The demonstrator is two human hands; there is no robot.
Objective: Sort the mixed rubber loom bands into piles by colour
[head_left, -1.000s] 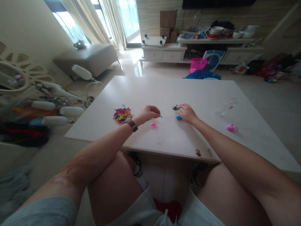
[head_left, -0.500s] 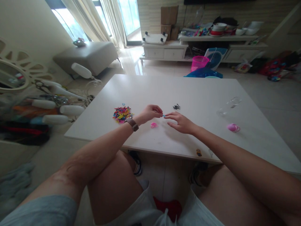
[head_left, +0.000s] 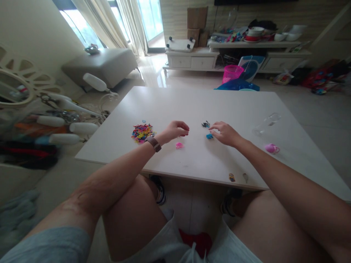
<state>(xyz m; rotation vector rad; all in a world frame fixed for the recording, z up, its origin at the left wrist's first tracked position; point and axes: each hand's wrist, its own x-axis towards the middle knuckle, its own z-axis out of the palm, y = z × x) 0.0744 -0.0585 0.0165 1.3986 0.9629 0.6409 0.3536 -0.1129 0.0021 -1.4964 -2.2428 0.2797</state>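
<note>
On the white table point(head_left: 175, 102), my left hand point(head_left: 177, 130) hovers with fingers curled and the thumb a little apart from them; nothing shows between the tips. To its left lies a pile of small multicoloured plastic pieces point(head_left: 142, 133). A few pink pieces point(head_left: 179, 145) lie just below this hand. My right hand point(head_left: 225, 133) reaches in with bent fingers, pinching what looks like a small light-blue piece point(head_left: 207, 126), mostly hidden by the fingertips. Right beside those fingertips are a small blue heap point(head_left: 209, 136) and a small black heap point(head_left: 205, 124).
A clear plastic bottle point(head_left: 267, 124) lies on its side at the right, near a pink-purple object point(head_left: 272, 148). A small yellow figure point(head_left: 231, 177) and a clear piece point(head_left: 245, 177) sit by the front edge. One blue ring point(head_left: 144, 121) lies above the multicoloured pile.
My right hand has moved right and slightly away from my left hand, taking the small blue piece that was between them. The blue heap has come into view. My left hand barely moved.
</note>
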